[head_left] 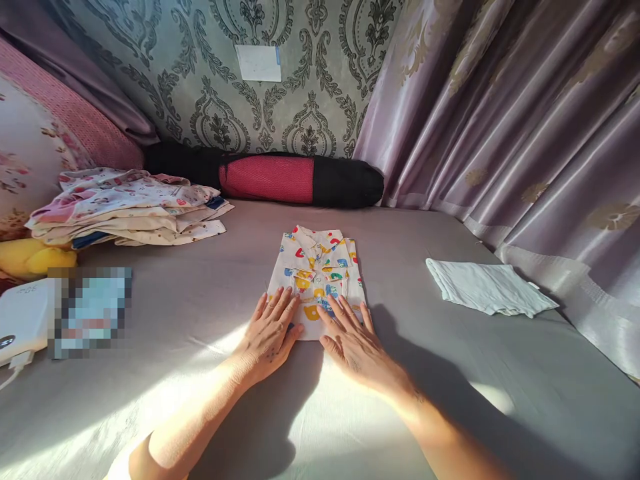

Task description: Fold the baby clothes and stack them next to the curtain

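Observation:
A small white shirt [315, 263] with a collar and colourful print lies folded into a neat rectangle on the grey sheet [240, 260], its collar pointing away from me. My left hand [270, 330] rests flat on its lower left corner, fingers stretched out. On the lower right part lies my right hand [353, 337], palm down with the fingers spread. Neither hand grips the cloth. The bottom edge of the shirt shows between my two thumbs, while its lower corners are partly hidden under my hands.
A stack of folded clothes [135, 207] sits at the left, near a yellow plush thing [35, 259], a white power bank [27, 317] with a cable, and a blurred-out item [93, 313]. Folded white cloth [490, 287] lies right. A black-and-red bolster [270, 179] lines the wall.

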A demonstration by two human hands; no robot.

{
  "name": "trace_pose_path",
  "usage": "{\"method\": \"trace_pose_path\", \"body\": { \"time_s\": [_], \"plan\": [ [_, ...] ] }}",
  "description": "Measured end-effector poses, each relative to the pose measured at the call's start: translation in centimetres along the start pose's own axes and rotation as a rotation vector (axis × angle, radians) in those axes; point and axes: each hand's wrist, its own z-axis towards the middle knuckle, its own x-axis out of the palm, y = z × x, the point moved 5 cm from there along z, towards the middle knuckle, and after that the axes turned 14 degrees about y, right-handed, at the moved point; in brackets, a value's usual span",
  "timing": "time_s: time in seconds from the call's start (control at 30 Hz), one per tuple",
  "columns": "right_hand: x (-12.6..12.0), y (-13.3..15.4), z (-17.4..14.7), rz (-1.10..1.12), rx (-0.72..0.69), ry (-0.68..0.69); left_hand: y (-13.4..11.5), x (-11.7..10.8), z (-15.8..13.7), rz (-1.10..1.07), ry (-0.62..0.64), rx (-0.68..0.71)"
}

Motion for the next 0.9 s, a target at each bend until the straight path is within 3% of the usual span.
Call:
{"method": "trace_pose_path", "body": {
  "time_s": [0.17,0.5,0.7,0.9],
  "plan": [
    [0.8,-0.4,0.3,-0.020,-0.025,0.014,0.5,0.9,0.2,0.011,0.096,-0.019],
    [0.4,-0.8,-0.1,0.071,-0.037,0.069,0.9,-0.3,-0.3,-0.035,0.074,-0.013],
    [0.1,-3.2,-0.4,0.022,0.096,-0.028,2.2,-0.5,-0.1,0.100,-0.008,-0.102],
    [1.1,-4.5,0.1,-0.066,0.183,-0.040,2.8,0.8,-0.1,0.143,0.085,-0.103]
  ]
}}
